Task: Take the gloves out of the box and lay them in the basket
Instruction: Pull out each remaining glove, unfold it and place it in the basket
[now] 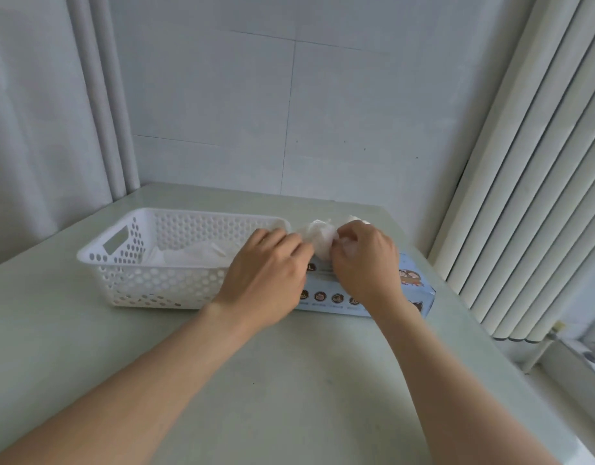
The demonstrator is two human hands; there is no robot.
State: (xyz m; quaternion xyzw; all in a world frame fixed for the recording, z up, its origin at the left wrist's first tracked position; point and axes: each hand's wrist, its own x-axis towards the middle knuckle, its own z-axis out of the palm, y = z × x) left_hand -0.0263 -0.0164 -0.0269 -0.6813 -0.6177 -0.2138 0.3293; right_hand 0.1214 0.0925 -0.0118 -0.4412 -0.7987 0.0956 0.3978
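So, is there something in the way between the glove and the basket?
Nothing visible blocks it. The left hand and the right hand hold the glove above the box. The basket stands just left of the box, open on top. Only the left hand itself is between them.

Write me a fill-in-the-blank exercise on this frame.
1. The basket stands to the ___ of the box.
2. The left hand and the right hand grip one crumpled ___ glove.
3. More gloves already lie in the ___.
Missing words: left; white; basket.
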